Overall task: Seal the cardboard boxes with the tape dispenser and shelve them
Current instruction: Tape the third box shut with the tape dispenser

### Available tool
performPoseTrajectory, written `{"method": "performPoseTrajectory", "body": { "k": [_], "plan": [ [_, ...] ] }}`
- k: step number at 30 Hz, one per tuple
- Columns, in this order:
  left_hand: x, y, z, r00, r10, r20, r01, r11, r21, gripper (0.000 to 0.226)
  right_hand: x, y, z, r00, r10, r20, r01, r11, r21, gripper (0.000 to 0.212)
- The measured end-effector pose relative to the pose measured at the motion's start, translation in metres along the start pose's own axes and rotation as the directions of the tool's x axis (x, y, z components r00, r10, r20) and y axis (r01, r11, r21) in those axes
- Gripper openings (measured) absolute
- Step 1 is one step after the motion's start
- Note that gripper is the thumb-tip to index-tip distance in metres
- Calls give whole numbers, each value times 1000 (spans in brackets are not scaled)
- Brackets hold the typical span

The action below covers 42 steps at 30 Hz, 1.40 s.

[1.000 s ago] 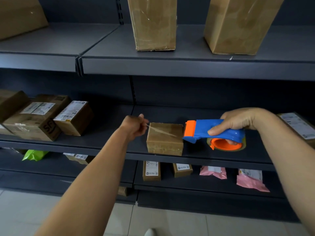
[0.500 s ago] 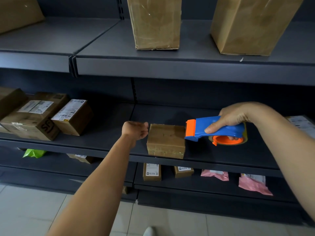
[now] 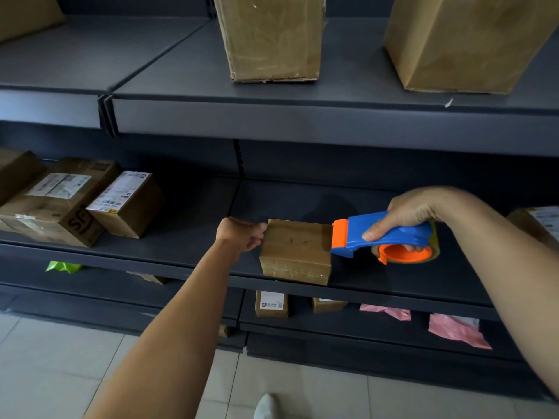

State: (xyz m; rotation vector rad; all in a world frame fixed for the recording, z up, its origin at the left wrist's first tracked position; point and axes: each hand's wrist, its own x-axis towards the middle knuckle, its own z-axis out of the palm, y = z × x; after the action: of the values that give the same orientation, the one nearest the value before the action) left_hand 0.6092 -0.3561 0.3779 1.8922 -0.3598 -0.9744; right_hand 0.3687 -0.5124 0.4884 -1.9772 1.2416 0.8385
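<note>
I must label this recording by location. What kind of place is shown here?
Probably a parcel depot or stockroom: dark metal shelves hold labelled boxes, pink mailer bags lie lower down, and the right hand holds a tape dispenser at a small box.

Three cardboard boxes (image 3: 27, 13) (image 3: 269, 37) (image 3: 462, 40) are counted on the top shelf (image 3: 332, 119). Five more cardboard boxes (image 3: 15, 173) (image 3: 54, 204) (image 3: 127, 204) (image 3: 296, 252) (image 3: 535, 222) are counted on the middle shelf (image 3: 181, 237). Three (image 3: 148, 278) (image 3: 270, 303) (image 3: 328, 304) are made out on the lower shelf (image 3: 348, 331), so eleven are counted in all. Two pink mailers (image 3: 387, 313) (image 3: 456, 331) and one green bag (image 3: 63, 266) are seen. One tape dispenser (image 3: 390, 234) is counted. Two hands are counted, the left hand (image 3: 242, 234) and the right hand (image 3: 411, 210). One white shoe tip (image 3: 266, 406) is seen.
</note>
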Motion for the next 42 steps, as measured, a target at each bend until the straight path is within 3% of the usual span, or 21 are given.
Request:
{"method": "performPoseTrajectory", "body": {
  "k": [6, 15, 20, 22, 24, 28, 31, 35, 37, 42],
  "plan": [
    [2, -8, 0, 996, -77, 41, 80, 994, -78, 11, 11, 2, 6, 1000, 17, -2, -17, 1000, -19, 54],
    [7, -8, 2, 990, -123, 66, 126, 990, -54, 16, 16, 3, 7, 1000, 18, 8, -18, 1000, -19, 56],
    [11, -17, -3, 984, -175, 17, 172, 976, 135, 48, 16, 1, 8, 1000, 24, 18, -24, 999, -23, 56],
    [10, -20, -2, 992, -127, -17, 128, 970, 207, 60, 16, 1, 8, 1000, 23, 16, -23, 999, -29, 54],
    [10, -21, 3, 996, 36, -85, -10, 958, 286, 62, 15, -2, 8, 1000, 22, 21, -21, 999, -40, 53],
    [-1, -7, 16, 960, 262, -95, -225, 929, 293, 20, 12, -5, 8, 999, 23, 23, -22, 999, -42, 49],
    [-6, -6, 22, 966, 248, -72, -216, 928, 302, 15, 12, -5, 9, 999, 26, 23, -25, 999, -42, 50],
    [-12, -16, 28, 985, 171, -27, -147, 907, 395, 38, 11, -3, 11, 1000, 24, 11, -24, 999, -29, 50],
    [-14, -18, 29, 989, 147, -15, -129, 909, 396, 39, 11, -2, 12, 1000, 23, 6, -23, 1000, -19, 50],
    [-11, -10, 27, 964, 266, -22, -236, 886, 399, 25, 9, -1, 16, 1000, 29, -2, -29, 1000, 12, 50]
  ]
}}
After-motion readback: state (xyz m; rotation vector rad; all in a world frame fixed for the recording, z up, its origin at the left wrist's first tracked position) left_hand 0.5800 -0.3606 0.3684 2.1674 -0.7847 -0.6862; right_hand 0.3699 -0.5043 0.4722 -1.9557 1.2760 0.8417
